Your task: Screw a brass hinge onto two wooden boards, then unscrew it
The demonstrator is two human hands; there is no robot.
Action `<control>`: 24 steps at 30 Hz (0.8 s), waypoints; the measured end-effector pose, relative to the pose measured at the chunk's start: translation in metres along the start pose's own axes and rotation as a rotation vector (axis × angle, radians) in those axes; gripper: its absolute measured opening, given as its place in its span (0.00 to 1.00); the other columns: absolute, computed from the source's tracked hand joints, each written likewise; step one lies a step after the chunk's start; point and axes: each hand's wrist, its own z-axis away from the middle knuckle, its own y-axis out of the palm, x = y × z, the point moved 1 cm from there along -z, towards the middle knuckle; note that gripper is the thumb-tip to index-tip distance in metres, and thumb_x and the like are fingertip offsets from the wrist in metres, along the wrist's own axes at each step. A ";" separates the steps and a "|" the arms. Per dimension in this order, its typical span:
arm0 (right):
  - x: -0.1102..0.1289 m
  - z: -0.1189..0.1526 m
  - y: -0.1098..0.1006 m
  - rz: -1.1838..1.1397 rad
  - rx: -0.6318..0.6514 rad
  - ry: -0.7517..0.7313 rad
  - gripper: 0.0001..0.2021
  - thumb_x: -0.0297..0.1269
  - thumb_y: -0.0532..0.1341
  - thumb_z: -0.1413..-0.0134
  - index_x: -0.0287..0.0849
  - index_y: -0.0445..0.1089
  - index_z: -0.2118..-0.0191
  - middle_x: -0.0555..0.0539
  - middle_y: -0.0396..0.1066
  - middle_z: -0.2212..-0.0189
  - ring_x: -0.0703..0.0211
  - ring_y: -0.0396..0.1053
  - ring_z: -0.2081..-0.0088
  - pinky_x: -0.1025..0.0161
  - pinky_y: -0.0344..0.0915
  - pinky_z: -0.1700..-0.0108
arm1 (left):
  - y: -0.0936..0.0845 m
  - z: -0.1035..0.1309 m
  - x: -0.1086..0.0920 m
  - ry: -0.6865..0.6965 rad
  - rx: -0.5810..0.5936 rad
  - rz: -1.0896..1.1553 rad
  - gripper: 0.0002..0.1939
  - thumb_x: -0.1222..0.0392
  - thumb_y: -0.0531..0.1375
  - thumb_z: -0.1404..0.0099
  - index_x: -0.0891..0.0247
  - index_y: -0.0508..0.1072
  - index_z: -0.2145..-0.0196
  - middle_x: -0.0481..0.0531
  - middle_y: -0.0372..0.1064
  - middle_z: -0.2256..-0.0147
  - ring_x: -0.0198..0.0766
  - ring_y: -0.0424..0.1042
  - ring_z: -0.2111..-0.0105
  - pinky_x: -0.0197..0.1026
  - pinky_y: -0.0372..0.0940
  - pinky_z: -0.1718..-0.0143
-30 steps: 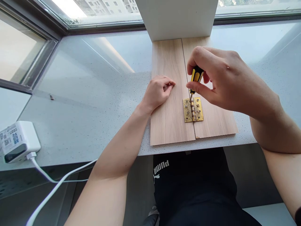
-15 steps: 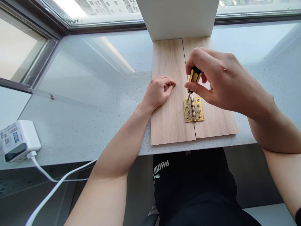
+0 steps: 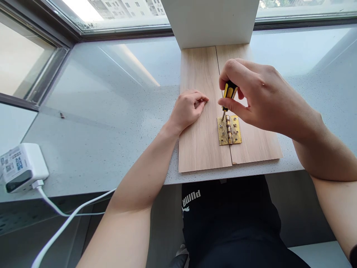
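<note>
My right hand is closed round the yellow-and-black handle of a screwdriver, held tilted. Its tip meets the upper part of the left leaf of a brass hinge. The hinge lies across the seam of two light wooden boards, the left board and the right board, and screw heads show in both leaves. To the left of the hinge, my left hand rests on the left board with thumb and fingertips pinched together. Whatever may be between those fingertips cannot be made out.
A white panel stands upright at the far end of the boards. On the speckled white counter a white box-shaped device sits at left, with a white cable running off it. Windows border the counter at the back and left.
My right hand and the screwdriver handle have shifted very slightly left and down, the tip staying at the hinge's left leaf. My left hand stays in place.
</note>
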 end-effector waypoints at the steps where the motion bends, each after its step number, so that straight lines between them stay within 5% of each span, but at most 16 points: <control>1: 0.000 0.000 0.000 0.000 0.002 0.001 0.06 0.36 0.66 0.23 0.54 0.68 0.52 0.45 0.79 0.52 0.46 0.74 0.59 0.51 0.66 0.56 | 0.000 0.000 0.000 0.001 -0.001 -0.001 0.11 0.65 0.63 0.22 0.55 0.87 0.56 0.54 0.88 0.52 0.49 0.85 0.51 0.52 0.80 0.43; 14: -0.001 -0.004 0.007 -0.011 -0.038 -0.008 0.12 0.40 0.68 0.27 0.53 0.61 0.56 0.46 0.77 0.53 0.48 0.68 0.62 0.49 0.60 0.58 | 0.002 -0.001 0.001 -0.004 -0.021 -0.015 0.11 0.66 0.64 0.23 0.56 0.88 0.56 0.55 0.88 0.53 0.50 0.85 0.52 0.52 0.80 0.43; 24: 0.012 0.004 -0.018 0.045 0.012 -0.060 0.07 0.40 0.66 0.20 0.50 0.67 0.51 0.47 0.78 0.57 0.53 0.73 0.62 0.53 0.70 0.52 | 0.002 -0.001 0.002 -0.002 -0.012 0.012 0.10 0.65 0.64 0.23 0.58 0.87 0.56 0.57 0.88 0.53 0.50 0.84 0.51 0.51 0.80 0.45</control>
